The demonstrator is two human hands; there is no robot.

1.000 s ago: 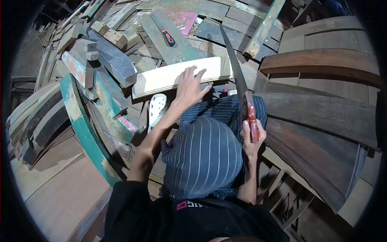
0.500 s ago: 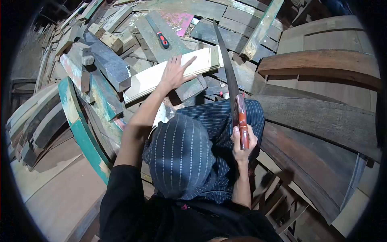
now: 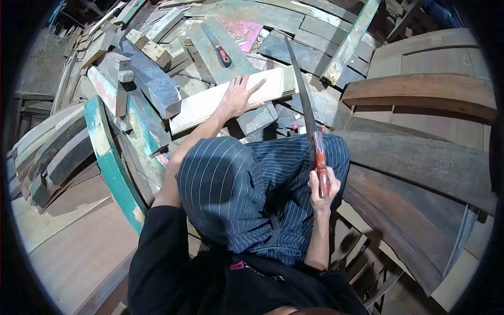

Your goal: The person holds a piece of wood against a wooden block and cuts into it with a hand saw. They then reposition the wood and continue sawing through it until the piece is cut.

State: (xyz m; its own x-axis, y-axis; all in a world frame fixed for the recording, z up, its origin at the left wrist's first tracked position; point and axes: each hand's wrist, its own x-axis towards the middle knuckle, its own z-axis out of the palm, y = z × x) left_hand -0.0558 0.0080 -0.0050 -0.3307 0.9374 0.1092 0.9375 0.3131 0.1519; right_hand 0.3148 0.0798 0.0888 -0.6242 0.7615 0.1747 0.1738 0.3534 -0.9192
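Observation:
My left hand (image 3: 239, 99) lies flat on a pale wooden board (image 3: 198, 108), its fingers spread toward the board's right end. Under that board is a grey wood block (image 3: 257, 122). In my right hand (image 3: 323, 191) is the reddish-brown handle of a handsaw (image 3: 302, 86), gripped with the fingers wrapped round it. The long dark blade points away from me and passes right at the board's right end. My knees, in striped trousers (image 3: 220, 178), are bent in front of me below the board.
A smaller saw with a red and black handle (image 3: 224, 56) lies on a grey plank beyond the board. Wood offcuts (image 3: 152, 79) are piled at the left, beside a curved green piece (image 3: 116, 176). Curved brown timber (image 3: 420, 94) and wide dark planks (image 3: 420, 152) lie to the right.
The view has shifted a little, moving the scene slightly right and down. My left knee shows more fully. My left hand stays on the board and the saw stays at its end.

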